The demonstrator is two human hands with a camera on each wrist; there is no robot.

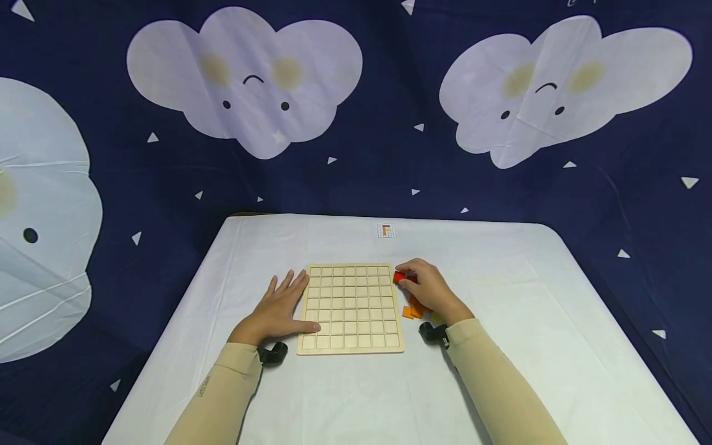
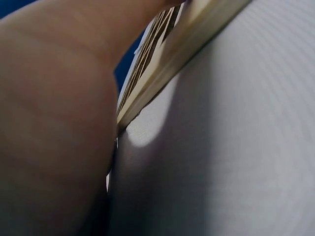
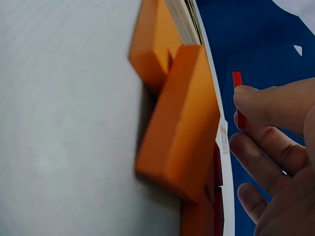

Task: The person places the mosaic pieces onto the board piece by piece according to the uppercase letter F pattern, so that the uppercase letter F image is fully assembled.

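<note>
A wooden grid board (image 1: 351, 309) of square cells lies flat on the white table. With spread fingers, my left hand (image 1: 276, 311) rests on the board's left side, its thumb over the lower left corner; the left wrist view shows the board's edge (image 2: 162, 73) beside the palm. Just off the board's upper right edge, my right hand (image 1: 431, 287) pinches a small red square tile (image 3: 239, 103) between thumb and fingers. Orange tiles (image 1: 411, 313) lie beneath and beside that hand, large in the right wrist view. Other red tiles (image 3: 217, 167) lie behind them, partly hidden.
Near the table's far edge lies a small card (image 1: 386, 230) with a coloured grid pattern. A yellowish piece (image 1: 437, 317) shows partly under the right wrist. Behind the table hangs a dark blue cloth (image 1: 389, 173) printed with clouds and triangles.
</note>
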